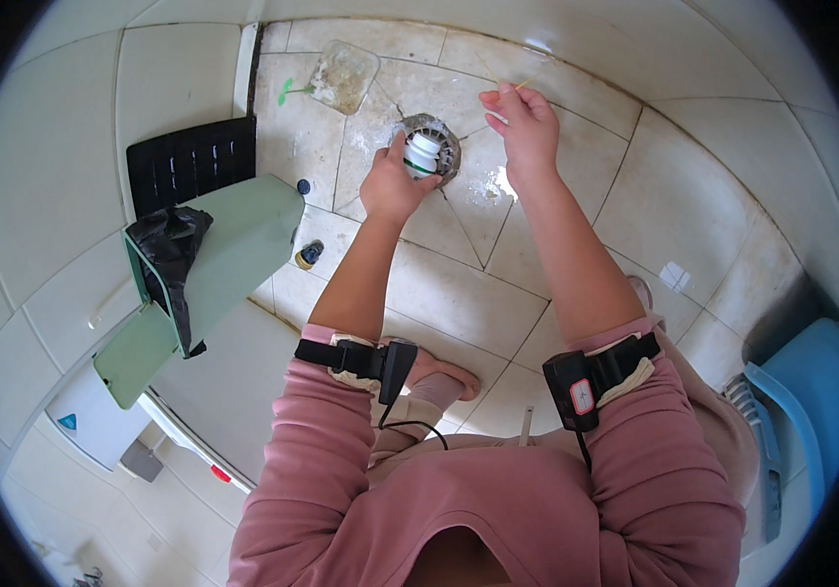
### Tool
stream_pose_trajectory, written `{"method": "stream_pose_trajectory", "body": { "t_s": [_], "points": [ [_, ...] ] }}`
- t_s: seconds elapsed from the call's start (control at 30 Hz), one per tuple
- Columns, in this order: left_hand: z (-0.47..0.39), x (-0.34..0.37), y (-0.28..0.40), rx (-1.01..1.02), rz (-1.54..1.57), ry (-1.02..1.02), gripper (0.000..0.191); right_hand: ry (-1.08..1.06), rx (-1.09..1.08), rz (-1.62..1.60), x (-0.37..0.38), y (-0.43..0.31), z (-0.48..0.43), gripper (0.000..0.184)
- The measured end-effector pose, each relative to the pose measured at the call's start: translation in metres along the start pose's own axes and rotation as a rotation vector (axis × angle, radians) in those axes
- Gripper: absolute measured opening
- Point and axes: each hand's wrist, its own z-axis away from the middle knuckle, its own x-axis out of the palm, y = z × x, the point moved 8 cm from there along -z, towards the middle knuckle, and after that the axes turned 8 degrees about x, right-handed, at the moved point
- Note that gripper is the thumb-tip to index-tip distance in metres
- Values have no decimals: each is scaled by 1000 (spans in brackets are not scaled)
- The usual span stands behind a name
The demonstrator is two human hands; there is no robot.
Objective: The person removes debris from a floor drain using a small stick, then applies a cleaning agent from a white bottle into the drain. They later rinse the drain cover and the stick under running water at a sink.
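Note:
My left hand grips a white plastic bottle with a green band, held over a round floor drain in the tiled floor. The bottle's neck shows no cap. To the right and farther from me, my right hand pinches a thin yellow strand between its fingertips; what the strand is made of cannot be told. White residue lies on the tiles right of the drain. A dirty square cover lies on the floor beyond the drain, with a green leaf-shaped piece at its left.
At the left, a green bin holding a black bag lies tipped beside a black slotted panel. Two small dark round items, one a cap-like piece, sit near it. A blue plastic item stands at the right.

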Motion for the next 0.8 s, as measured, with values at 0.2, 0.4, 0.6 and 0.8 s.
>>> {"method": "stream_pose_trajectory", "body": {
  "t_s": [0.2,0.4,0.6,0.8],
  "points": [
    [0,0,6,44,-44,-12,93,0,2,-8,1,1,0,18],
    [-1,3,8,77,-90,-24,93,3,17,-8,0,4,0,19],
    [0,1,14,122,-145,-61,92,-4,14,-15,1,5,0,18],
    [-1,-5,21,137,-208,-87,91,-11,17,-20,2,6,-1,18]
  ]
}}
